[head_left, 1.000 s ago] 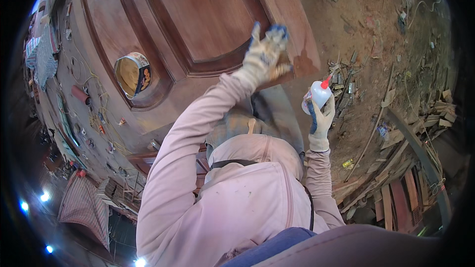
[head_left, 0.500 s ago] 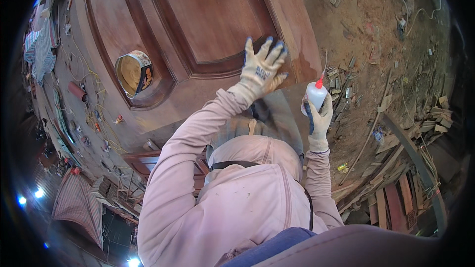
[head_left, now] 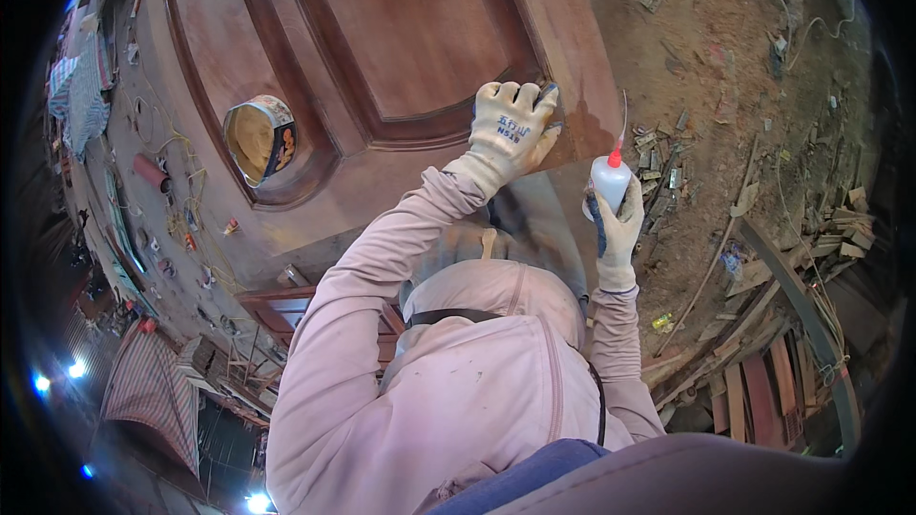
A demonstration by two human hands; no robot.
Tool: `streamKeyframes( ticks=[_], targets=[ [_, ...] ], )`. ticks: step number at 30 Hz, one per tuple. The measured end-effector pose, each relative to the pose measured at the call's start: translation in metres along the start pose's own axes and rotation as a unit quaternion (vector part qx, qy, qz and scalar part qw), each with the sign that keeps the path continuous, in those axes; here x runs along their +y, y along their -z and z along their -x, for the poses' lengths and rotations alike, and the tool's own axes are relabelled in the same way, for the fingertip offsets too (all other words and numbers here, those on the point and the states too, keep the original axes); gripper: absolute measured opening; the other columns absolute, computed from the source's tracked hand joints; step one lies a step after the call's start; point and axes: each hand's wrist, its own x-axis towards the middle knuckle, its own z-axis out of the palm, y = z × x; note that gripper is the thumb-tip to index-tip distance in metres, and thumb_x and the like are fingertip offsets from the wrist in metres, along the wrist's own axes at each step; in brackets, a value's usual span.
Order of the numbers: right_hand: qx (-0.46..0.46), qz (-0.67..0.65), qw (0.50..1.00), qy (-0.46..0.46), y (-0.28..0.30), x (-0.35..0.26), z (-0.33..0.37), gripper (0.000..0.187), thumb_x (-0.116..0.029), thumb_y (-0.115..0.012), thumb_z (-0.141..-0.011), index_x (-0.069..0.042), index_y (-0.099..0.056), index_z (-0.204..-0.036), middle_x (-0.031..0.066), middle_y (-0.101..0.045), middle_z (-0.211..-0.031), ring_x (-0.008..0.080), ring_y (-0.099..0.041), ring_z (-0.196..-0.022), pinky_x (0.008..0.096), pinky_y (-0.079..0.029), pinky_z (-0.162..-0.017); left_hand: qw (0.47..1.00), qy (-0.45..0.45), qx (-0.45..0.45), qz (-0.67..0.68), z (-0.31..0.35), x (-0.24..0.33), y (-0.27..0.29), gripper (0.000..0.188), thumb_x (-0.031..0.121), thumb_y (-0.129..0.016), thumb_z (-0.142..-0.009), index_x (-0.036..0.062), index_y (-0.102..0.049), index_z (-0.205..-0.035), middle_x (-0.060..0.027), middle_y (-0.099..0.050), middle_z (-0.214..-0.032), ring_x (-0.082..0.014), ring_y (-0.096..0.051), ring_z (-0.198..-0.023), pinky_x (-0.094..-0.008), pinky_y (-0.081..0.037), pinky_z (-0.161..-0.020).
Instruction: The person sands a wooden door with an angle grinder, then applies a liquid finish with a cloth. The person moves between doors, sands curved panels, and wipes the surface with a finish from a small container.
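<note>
My left hand [head_left: 510, 133], in a pale work glove with blue on the fingertips, rests on the lower right corner of a brown panelled wooden door [head_left: 420, 29]. Its fingers are curled down against the wood by the edge of the moulding; whether something lies under them is hidden. Beyond the door's edge, my right hand [head_left: 618, 234], gloved too, grips a white squeeze bottle [head_left: 609, 181] with a red cap and a long thin nozzle pointing up. A darker patch [head_left: 582, 133] shows on the door frame between hand and bottle.
An open round tin [head_left: 256, 143] stands on the door's left panel. Wood scraps [head_left: 658, 162] litter the dirt floor at right, with stacked boards [head_left: 763, 391] lower down. Cords [head_left: 191, 200] and a reddish cylinder [head_left: 150, 173] lie on the floor at left.
My left hand has gone from spread fingers to curled ones, staying near the same corner of the door. The right hand and bottle have hardly moved.
</note>
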Motion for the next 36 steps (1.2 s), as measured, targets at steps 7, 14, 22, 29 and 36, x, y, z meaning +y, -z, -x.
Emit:
streamKeyframes(
  ticks=[7, 14, 22, 29, 36],
  targets=[
    [-0.014, 0.042, 0.999, 0.025, -0.005, -0.009, 0.001, 0.056, -0.004, -0.077, -0.081, 0.002, -0.053, -0.131, 0.0095, -0.06, -0.12, 0.0168, -0.058, -0.108, 0.0317, -0.047, -0.096, 0.97, 0.137, -0.199, -0.01, -0.002, 0.019, 0.032, 0.054, 0.043, -0.067, -0.085, 0.0096, -0.061, -0.127, -0.0086, -0.065, -0.104, -0.0268, -0.062, -0.097, -0.0422, -0.046, -0.082],
    [-0.021, 0.088, 0.996, 0.025, 0.001, 0.002, -0.004, 0.056, -0.006, -0.078, -0.081, 0.002, -0.053, -0.131, 0.0098, -0.06, -0.12, 0.0179, -0.057, -0.11, 0.0324, -0.045, -0.098, 0.99, 0.125, -0.064, 0.016, -0.005, 0.002, 0.027, 0.046, 0.034, -0.067, -0.086, 0.0174, -0.061, -0.128, -0.0105, -0.063, -0.104, -0.0309, -0.061, -0.096, -0.044, -0.048, -0.078],
    [-0.015, 0.091, 0.995, 0.035, 0.0, 0.005, -0.005, 0.056, -0.005, -0.078, -0.08, 0.002, -0.053, -0.13, 0.0105, -0.06, -0.121, 0.0179, -0.057, -0.111, 0.0321, -0.045, -0.098, 0.998, 0.02, -0.003, -0.055, -0.019, -0.02, 0.005, 0.037, 0.021, -0.07, -0.082, 0.0293, -0.069, -0.118, -0.0061, -0.059, -0.117, -0.0243, -0.057, -0.102, -0.0422, -0.043, -0.082],
    [-0.012, 0.076, 0.997, 0.024, 0.0, 0.006, -0.004, 0.056, -0.005, -0.078, -0.08, 0.002, -0.054, -0.13, 0.0102, -0.06, -0.12, 0.0175, -0.057, -0.11, 0.0317, -0.045, -0.097, 0.999, -0.028, 0.013, 0.042, -0.008, -0.05, 0.008, 0.039, 0.014, -0.071, -0.076, 0.0268, -0.072, -0.113, -0.0085, -0.063, -0.112, -0.0301, -0.06, -0.103, -0.0432, -0.051, -0.085],
    [-0.022, 0.097, 0.995, 0.019, -0.005, 0.001, -0.007, 0.056, -0.005, -0.079, -0.08, 0.002, -0.054, -0.13, 0.0096, -0.06, -0.121, 0.017, -0.057, -0.11, 0.0311, -0.045, -0.096, 0.997, 0.011, 0.045, 0.064, -0.007, -0.03, -0.003, 0.039, 0.014, -0.071, -0.076, 0.0277, -0.072, -0.113, -0.0083, -0.061, -0.117, -0.0307, -0.057, -0.106, -0.0438, -0.046, -0.089]
  ],
)
